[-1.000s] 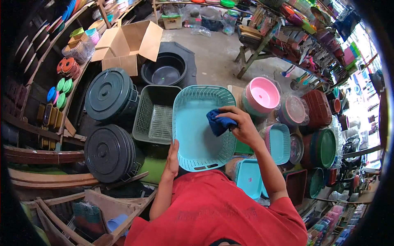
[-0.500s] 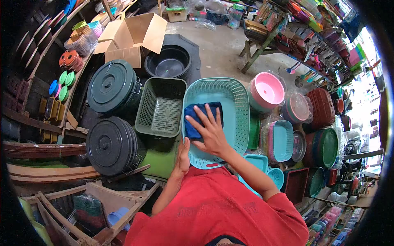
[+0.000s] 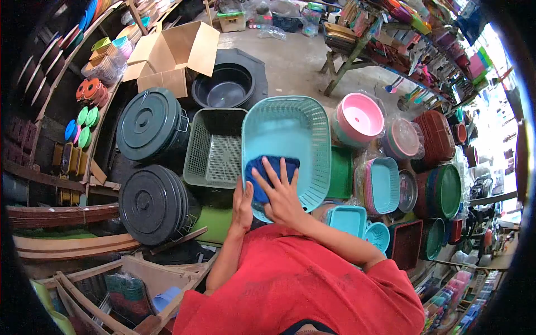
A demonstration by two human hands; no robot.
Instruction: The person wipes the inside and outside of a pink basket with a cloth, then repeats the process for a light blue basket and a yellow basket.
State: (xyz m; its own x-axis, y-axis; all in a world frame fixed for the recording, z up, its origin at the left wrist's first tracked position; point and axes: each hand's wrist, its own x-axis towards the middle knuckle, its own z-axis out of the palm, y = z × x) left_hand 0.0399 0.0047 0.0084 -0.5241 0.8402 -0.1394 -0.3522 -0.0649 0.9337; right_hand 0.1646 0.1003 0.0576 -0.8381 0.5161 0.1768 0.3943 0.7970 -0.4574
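Note:
A turquoise plastic basket (image 3: 285, 125) with perforated sides lies in front of my torso, its near end close to the red shirt. My right hand (image 3: 282, 198) rests with spread fingers on a folded dark blue cloth (image 3: 258, 188), pressing it against the inside of the basket near its lower left corner. At the basket's lower left edge is my left hand (image 3: 242, 209), upright, with its fingers along the outer side and its thumb near the rim. Part of the left hand's contact with the basket is hard to make out.
A grey-green basket (image 3: 215, 178), lidded bins (image 3: 146, 124) and a black tub (image 3: 224, 85) stand to the left and behind. An open cardboard box (image 3: 176, 53) is beyond them. Pink basins (image 3: 362, 114), a turquoise basket stack (image 3: 384, 184) and a green tray (image 3: 339, 173) are at right.
My right hand and the cloth have slid toward the near end of the basket. The basket has shifted slightly away from me and left, with my left hand still beside it. The view has moved a little.

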